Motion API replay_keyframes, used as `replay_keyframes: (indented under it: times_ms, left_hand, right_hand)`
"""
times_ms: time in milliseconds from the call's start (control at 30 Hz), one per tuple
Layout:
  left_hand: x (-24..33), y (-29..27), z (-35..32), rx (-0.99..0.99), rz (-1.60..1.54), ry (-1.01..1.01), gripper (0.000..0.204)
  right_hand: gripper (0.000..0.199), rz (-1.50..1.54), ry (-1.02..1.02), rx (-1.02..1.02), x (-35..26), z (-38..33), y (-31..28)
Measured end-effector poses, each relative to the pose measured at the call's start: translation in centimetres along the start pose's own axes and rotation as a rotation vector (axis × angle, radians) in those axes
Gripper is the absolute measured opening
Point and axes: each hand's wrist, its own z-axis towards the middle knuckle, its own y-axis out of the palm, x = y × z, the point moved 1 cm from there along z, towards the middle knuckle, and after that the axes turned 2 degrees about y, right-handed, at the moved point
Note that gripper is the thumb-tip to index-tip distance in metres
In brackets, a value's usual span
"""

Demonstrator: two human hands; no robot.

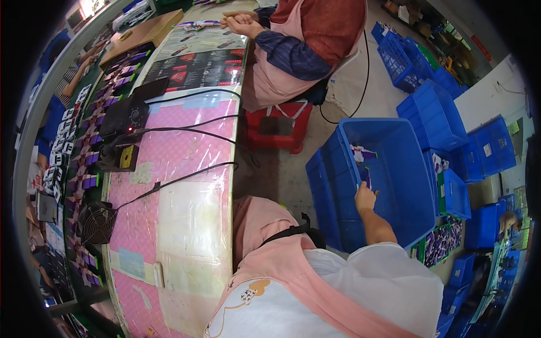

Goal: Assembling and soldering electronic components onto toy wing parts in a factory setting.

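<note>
My right hand (366, 199) reaches down into a large blue plastic bin (403, 163) on my right. Its fingers are closed around a small purple and green plastic piece (368, 176), partly hidden by the hand. Just beyond it, against the bin's left side, lies a white, purple and red plastic toy part (361, 154). My left hand is out of sight.
To my left runs a pink-covered workbench (191, 208) with black cables, a control box (125, 119) and a small fan (97, 223). A conveyor carries purple parts beyond it. Ahead sits a co-worker (298, 45); a red crate (277, 127) and blue crates (431, 110) stand around.
</note>
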Motion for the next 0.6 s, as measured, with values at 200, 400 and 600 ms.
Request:
replay_keyframes:
  times_ms: [200,400,600]
  left_hand:
    - [-0.1,0.3,-0.2,0.004,-0.012,0.005,0.026]
    - [-0.3,0.6,-0.1,0.006,-0.018,0.008,0.027]
    - [-1.2,1.1,-0.3,-0.015,-0.020,-0.021,0.027]
  right_hand:
    - [0.013,0.061,-0.001,0.045,0.7,2.6,0.9]
    - [0.013,0.111,0.040,0.062,-0.8,4.8,0.3]
    - [0.014,0.195,0.009,0.104,-3.8,10.8,0.2]
